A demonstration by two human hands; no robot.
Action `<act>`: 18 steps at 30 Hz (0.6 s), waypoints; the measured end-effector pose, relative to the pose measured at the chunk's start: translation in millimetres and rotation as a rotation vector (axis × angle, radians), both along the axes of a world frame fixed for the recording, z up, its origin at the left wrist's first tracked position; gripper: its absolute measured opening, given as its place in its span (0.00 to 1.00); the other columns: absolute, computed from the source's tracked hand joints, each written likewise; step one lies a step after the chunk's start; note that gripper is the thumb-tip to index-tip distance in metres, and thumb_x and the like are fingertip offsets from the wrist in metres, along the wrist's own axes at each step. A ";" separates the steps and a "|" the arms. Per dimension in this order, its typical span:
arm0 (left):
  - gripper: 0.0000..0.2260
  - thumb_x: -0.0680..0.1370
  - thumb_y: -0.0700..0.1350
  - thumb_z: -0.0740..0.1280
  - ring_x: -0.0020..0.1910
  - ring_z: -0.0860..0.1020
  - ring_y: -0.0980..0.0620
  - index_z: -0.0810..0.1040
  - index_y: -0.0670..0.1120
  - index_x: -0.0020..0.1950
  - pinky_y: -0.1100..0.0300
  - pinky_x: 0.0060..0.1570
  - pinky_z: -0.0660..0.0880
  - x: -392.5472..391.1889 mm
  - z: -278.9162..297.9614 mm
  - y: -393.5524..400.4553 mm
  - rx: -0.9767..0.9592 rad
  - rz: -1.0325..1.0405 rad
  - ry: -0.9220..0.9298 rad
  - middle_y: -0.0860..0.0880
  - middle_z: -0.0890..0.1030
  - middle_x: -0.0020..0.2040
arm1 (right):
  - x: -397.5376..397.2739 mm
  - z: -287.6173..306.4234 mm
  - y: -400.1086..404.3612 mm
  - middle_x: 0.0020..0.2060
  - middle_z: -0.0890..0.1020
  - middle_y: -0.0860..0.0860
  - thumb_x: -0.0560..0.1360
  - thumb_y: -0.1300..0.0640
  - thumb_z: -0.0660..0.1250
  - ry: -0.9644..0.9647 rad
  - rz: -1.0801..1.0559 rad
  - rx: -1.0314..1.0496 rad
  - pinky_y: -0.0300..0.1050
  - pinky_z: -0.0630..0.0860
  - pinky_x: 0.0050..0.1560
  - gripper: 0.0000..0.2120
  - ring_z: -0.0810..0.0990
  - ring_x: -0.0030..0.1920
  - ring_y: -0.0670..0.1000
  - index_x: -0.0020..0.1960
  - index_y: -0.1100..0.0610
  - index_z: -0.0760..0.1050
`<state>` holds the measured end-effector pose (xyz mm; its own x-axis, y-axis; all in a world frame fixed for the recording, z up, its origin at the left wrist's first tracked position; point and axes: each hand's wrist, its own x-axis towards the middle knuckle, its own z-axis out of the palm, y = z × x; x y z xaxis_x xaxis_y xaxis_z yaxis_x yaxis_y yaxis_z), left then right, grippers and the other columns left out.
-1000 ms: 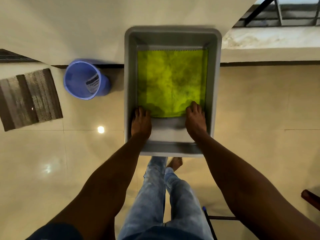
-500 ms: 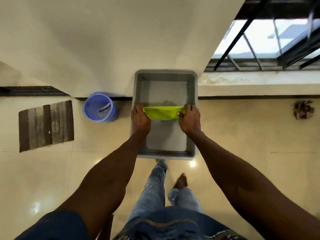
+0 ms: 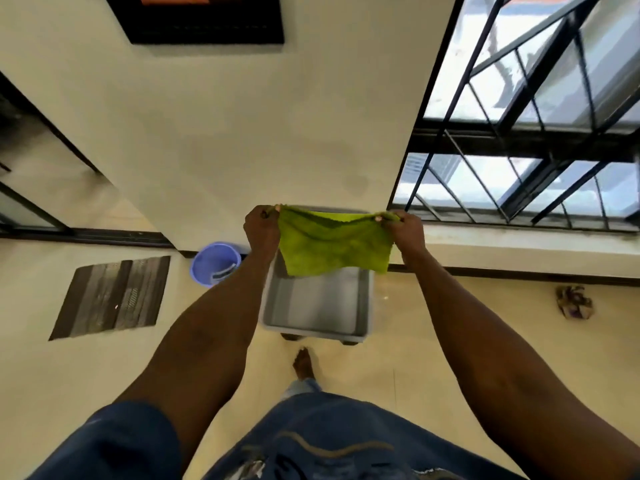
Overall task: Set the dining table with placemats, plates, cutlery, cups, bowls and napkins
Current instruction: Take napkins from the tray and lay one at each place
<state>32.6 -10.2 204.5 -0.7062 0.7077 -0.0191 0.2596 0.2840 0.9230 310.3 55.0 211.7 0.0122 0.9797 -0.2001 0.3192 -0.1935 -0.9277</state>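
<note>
Pinching the green cloth [image 3: 334, 247] by its top corners — left hand [image 3: 260, 227], right hand [image 3: 405, 229] — above the grey tub [image 3: 367, 306]; keeping it taut and level, avoiding dragging.

cloth [image 3: 334, 245] btwn both hands, above tub [image 3: 317, 306] | bucket [image 3: 215, 262] left of tub | mat [image 3: 112, 296] further left

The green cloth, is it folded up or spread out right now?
Spread out. The green cloth hangs as a flat sheet, its top corners pinched by the left hand and right hand, above the grey bin.
</note>
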 end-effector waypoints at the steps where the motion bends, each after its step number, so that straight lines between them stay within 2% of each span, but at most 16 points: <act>1: 0.09 0.79 0.45 0.68 0.42 0.76 0.47 0.82 0.39 0.46 0.58 0.42 0.69 0.0 7.0 -4.2 0.015 -0.007 -0.008 0.42 0.82 0.43 | 2.2 7.0 -4.8 0.41 0.84 0.54 0.70 0.56 0.74 0.105 -0.033 -0.042 0.42 0.76 0.40 0.09 0.81 0.41 0.50 0.49 0.57 0.84; 3: 0.13 0.78 0.50 0.68 0.40 0.76 0.47 0.80 0.42 0.41 0.56 0.43 0.71 -4.9 4.3 -3.3 -0.025 -0.032 -0.049 0.46 0.79 0.38 | 3.1 11.2 -11.7 0.44 0.84 0.55 0.72 0.54 0.74 0.222 -0.071 -0.112 0.43 0.78 0.41 0.11 0.81 0.42 0.52 0.51 0.58 0.83; 5: 0.16 0.74 0.55 0.70 0.38 0.79 0.45 0.77 0.43 0.35 0.53 0.43 0.78 -13.7 -9.3 3.6 -0.141 -0.074 -0.146 0.45 0.78 0.34 | -1.1 6.3 -16.8 0.47 0.83 0.56 0.73 0.52 0.73 0.187 -0.124 -0.134 0.50 0.79 0.47 0.13 0.81 0.46 0.55 0.53 0.59 0.82; 6: 0.15 0.72 0.55 0.70 0.39 0.81 0.44 0.77 0.44 0.35 0.50 0.45 0.81 -15.0 -12.8 4.1 -0.228 -0.130 -0.210 0.44 0.80 0.36 | -3.7 -0.3 -18.8 0.48 0.83 0.56 0.73 0.51 0.73 0.131 -0.163 -0.151 0.52 0.79 0.51 0.15 0.81 0.49 0.56 0.54 0.61 0.80; 7: 0.12 0.72 0.53 0.71 0.40 0.82 0.45 0.77 0.45 0.37 0.49 0.48 0.82 -11.5 -11.2 -1.4 -0.307 -0.181 -0.296 0.45 0.81 0.39 | -7.5 -4.2 -24.1 0.50 0.82 0.56 0.72 0.52 0.73 0.076 -0.212 -0.184 0.52 0.78 0.53 0.17 0.80 0.51 0.57 0.55 0.63 0.79; 9: 0.08 0.78 0.45 0.68 0.34 0.80 0.49 0.76 0.45 0.40 0.49 0.50 0.79 3.0 -4.9 -16.9 -0.394 -0.223 -0.481 0.47 0.81 0.36 | -16.5 -18.4 -37.2 0.50 0.82 0.56 0.71 0.55 0.75 0.058 -0.297 -0.289 0.50 0.77 0.53 0.17 0.80 0.51 0.57 0.55 0.63 0.78; 10: 0.09 0.81 0.42 0.65 0.31 0.79 0.49 0.75 0.44 0.41 0.47 0.50 0.77 11.1 -5.4 -23.4 -0.409 -0.218 -0.569 0.47 0.80 0.33 | -21.2 -25.9 -43.9 0.50 0.82 0.57 0.71 0.57 0.74 0.076 -0.323 -0.337 0.50 0.77 0.51 0.15 0.80 0.51 0.57 0.54 0.63 0.79; 12: 0.07 0.83 0.38 0.61 0.33 0.76 0.48 0.75 0.40 0.45 0.49 0.50 0.78 25.8 -12.2 -36.7 -0.411 -0.204 -0.687 0.43 0.77 0.36 | -34.1 -33.5 -62.9 0.45 0.80 0.59 0.73 0.63 0.70 0.111 -0.342 -0.388 0.50 0.76 0.46 0.06 0.79 0.47 0.57 0.49 0.62 0.77; 14: 0.05 0.82 0.35 0.60 0.34 0.75 0.48 0.75 0.38 0.52 0.57 0.37 0.80 34.2 -19.7 -53.0 -0.418 -0.212 -0.679 0.41 0.77 0.40 | -45.0 -40.0 -81.8 0.41 0.78 0.57 0.74 0.66 0.66 0.118 -0.346 -0.396 0.48 0.74 0.43 0.03 0.77 0.44 0.56 0.47 0.61 0.77; 15: 0.04 0.81 0.35 0.62 0.35 0.76 0.46 0.76 0.37 0.53 0.59 0.31 0.80 36.0 -23.3 -59.5 -0.414 -0.210 -0.651 0.39 0.78 0.42 | -48.1 -43.9 -89.8 0.40 0.79 0.57 0.75 0.67 0.65 0.105 -0.353 -0.382 0.48 0.74 0.42 0.04 0.77 0.43 0.55 0.47 0.62 0.78; 16: 0.05 0.80 0.34 0.63 0.38 0.79 0.44 0.77 0.35 0.52 0.57 0.32 0.80 34.4 -31.9 -65.7 -0.399 -0.223 -0.592 0.37 0.79 0.45 | -51.6 -49.1 -97.6 0.40 0.79 0.56 0.75 0.66 0.65 0.076 -0.372 -0.348 0.47 0.73 0.41 0.05 0.78 0.43 0.55 0.47 0.62 0.79; 18: 0.10 0.76 0.37 0.64 0.47 0.81 0.39 0.78 0.34 0.54 0.50 0.45 0.82 33.1 -46.1 -77.3 -0.403 -0.238 -0.382 0.37 0.81 0.49 | -58.1 -54.0 -112.7 0.41 0.80 0.56 0.75 0.65 0.65 -0.010 -0.429 -0.272 0.47 0.73 0.42 0.06 0.78 0.43 0.56 0.46 0.63 0.81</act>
<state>65.7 -87.5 158.4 -0.4198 0.7299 -0.5395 0.0304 0.6054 0.7954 252.2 -57.7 157.7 0.4051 0.7984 -0.4455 0.1663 -0.5435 -0.8228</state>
